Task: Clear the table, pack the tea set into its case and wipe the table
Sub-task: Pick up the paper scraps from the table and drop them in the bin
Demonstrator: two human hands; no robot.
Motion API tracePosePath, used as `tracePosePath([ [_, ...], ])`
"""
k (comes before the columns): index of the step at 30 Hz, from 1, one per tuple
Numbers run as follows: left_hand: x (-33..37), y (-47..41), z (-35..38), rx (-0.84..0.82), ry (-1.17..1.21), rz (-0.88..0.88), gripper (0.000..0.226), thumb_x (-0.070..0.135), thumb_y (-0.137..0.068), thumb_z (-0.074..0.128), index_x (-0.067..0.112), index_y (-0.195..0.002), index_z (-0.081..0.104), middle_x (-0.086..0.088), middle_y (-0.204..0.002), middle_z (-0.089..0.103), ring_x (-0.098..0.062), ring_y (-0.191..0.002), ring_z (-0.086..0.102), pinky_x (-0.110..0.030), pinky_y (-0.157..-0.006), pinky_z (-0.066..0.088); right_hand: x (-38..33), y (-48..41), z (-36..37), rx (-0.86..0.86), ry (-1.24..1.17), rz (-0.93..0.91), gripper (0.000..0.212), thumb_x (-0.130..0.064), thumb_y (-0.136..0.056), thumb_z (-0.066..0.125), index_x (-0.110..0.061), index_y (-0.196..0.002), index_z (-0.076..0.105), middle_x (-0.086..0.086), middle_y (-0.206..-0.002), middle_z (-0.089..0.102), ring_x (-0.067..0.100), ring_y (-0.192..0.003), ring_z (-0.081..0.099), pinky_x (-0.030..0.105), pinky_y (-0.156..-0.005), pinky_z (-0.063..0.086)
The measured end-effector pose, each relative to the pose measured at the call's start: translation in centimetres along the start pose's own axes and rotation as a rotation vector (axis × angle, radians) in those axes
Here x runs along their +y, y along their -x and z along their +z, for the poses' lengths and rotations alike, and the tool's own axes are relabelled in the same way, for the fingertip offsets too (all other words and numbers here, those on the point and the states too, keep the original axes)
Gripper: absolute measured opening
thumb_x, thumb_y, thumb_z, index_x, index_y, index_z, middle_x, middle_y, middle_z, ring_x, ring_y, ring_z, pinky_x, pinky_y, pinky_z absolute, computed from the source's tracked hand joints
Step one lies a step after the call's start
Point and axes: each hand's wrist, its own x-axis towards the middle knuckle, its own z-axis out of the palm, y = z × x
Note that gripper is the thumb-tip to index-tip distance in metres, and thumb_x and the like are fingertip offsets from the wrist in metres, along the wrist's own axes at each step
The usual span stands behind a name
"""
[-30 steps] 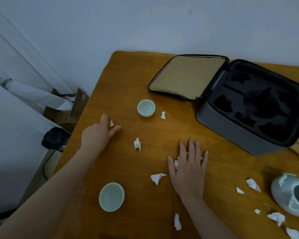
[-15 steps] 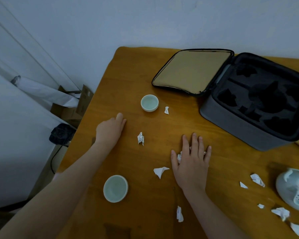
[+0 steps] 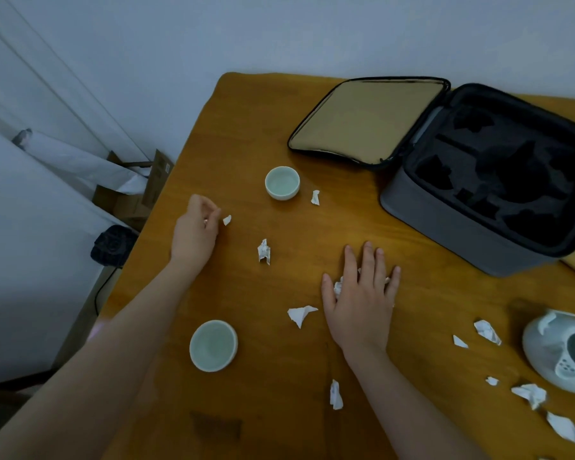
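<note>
Now, open case [image 3: 445, 224] stands on the bench [image 3: 246, 127], its right side cut off. Before the case, right hand [image 3: 362, 300] lies flat, fingers straight, over a paper wad [image 3: 338, 287], mostly hidden. Left of the case, left hand [image 3: 196, 227] curled; whether it grips anything, cannot tell.

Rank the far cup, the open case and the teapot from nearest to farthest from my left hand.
1. The far cup, just beyond and right of the left hand.
2. The open case, across the table at the far right.
3. The teapot, at the right edge, nearer you.
</note>
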Motion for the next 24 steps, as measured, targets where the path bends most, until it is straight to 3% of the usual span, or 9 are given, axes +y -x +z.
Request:
tracePosePath([
  [4,0.2,0.2,0.3,-0.01,-0.286,0.065,0.022,0.031,-0.103,0.038,0.016,-0.117,0.046,0.0,-0.075,0.059,-0.018,-0.062,0.058,-0.035,-0.052,0.047,0.0,0.0,0.0,-0.005,-0.008,-0.001,0.063,-0.051,-0.096,0.032,-0.014,-0.144,0.045,0.017,-0.152,0.037,0.034,-0.144,0.029,0.058,-0.116,0.019],
  [9,0.8,0.6,0.3,-0.073,-0.482,0.089,0.029,0.04,-0.101,0.039,0.017,-0.119,0.042,-0.001,-0.071,0.057,-0.018,-0.058,0.058,-0.036,-0.053,0.053,0.0,0.0,-0.1,-0.008,-0.014,-0.002,0.063,-0.051,-0.096,0.032,-0.014,-0.144,0.044,0.017,-0.152,0.037,0.034,-0.144,0.028,0.058,-0.116,0.019],
  [18,1.4,0.3,-0.6,-0.166,-0.485,0.104,0.021,0.034,-0.102,0.04,0.016,-0.104,0.05,-0.001,-0.071,0.057,-0.017,-0.059,0.056,-0.03,-0.049,0.043,-0.1,0.0,-0.1,-0.009,0.0,0.003,0.063,-0.052,-0.095,0.032,-0.014,-0.144,0.046,0.017,-0.152,0.038,0.035,-0.143,0.03,0.058,-0.116,0.019],
  [24,4.1,3.1,-0.9,-0.277,-0.25,0.175,0.01,0.026,-0.101,0.044,0.018,-0.098,0.049,0.0,-0.079,0.057,-0.012,-0.069,0.054,-0.024,-0.058,0.042,-0.1,0.0,-0.1,-0.001,-0.006,0.002,0.062,-0.051,-0.096,0.033,-0.014,-0.143,0.046,0.017,-0.152,0.038,0.034,-0.143,0.03,0.057,-0.117,0.018],
])
